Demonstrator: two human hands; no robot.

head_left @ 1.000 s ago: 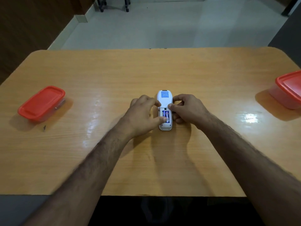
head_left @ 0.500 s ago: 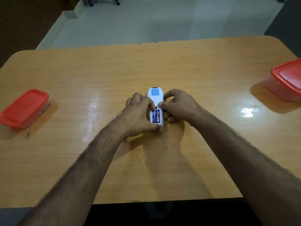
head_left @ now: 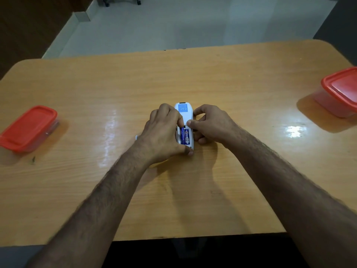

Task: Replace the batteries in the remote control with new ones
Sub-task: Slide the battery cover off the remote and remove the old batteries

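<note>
Both my forearms reach forward and converge, my left grip [head_left: 164,132] curled with forefinger and thumb spread in a pinch, my right grip [head_left: 210,125] curled tight alongside.

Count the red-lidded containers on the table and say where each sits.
2. One red-lidded container sits near the table's left edge; the other is at the right edge, partly cut off by the frame.

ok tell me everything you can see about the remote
The remote is white, plastic-looking, lying back-up on the wooden table with a blue label near its far end. Its battery bay is uncovered, showing two blue batteries. The left hand and right hand grip its sides; a left fingertip touches the batteries' far end.
</note>
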